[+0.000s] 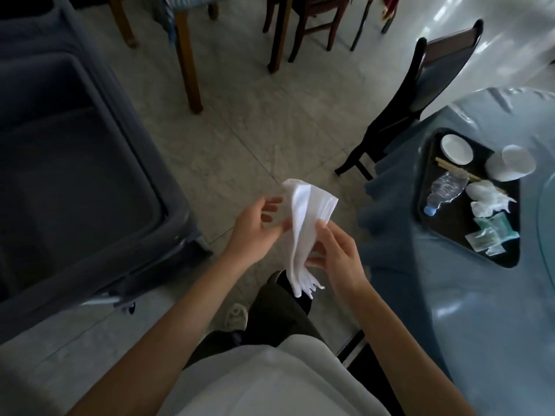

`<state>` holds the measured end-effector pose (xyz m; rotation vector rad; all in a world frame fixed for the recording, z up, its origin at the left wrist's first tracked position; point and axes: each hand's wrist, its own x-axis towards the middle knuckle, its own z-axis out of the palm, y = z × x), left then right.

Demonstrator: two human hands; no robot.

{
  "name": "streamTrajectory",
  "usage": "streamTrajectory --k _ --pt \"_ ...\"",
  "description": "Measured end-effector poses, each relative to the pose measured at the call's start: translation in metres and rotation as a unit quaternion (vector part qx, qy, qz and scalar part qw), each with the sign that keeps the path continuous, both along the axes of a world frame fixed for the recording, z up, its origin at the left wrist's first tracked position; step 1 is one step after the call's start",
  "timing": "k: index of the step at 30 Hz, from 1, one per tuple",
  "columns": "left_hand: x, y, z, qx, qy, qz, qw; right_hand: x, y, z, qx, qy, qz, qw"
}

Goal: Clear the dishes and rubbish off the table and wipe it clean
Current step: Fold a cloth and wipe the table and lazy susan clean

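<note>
A white cloth hangs between my hands over the floor, away from the table. My right hand grips its lower part. My left hand touches its left side with relaxed, spread fingers. On the blue-covered table at the right lies a black tray. It carries a white plate, stacked white bowls, chopsticks, a crushed plastic bottle, crumpled tissues and small wrappers.
A dark grey service cart with a deep bin stands at the left. A black chair is tucked at the table's far side. Wooden chair and table legs stand beyond on the tiled floor.
</note>
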<state>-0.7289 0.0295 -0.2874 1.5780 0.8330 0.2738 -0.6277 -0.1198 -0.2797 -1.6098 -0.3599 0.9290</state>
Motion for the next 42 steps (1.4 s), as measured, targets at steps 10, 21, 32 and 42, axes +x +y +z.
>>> streamTrajectory --k 10,21,32,42 --pt "0.036 0.041 0.011 -0.083 -0.065 0.027 0.994 0.05 0.067 -0.002 -0.006 -0.07 0.061 0.996" --pt "0.139 0.16 -0.023 -0.062 -0.015 0.134 0.989 0.178 0.218 -0.043 0.011 -0.033 0.15 0.988" --pt "0.205 0.329 -0.005 -0.074 -0.023 0.419 0.905 0.327 0.461 -0.041 0.004 -0.107 0.285 0.952" --pt "0.156 0.493 0.024 -0.053 -0.083 0.592 0.8 0.291 0.774 -0.012 0.083 -0.256 0.456 0.848"
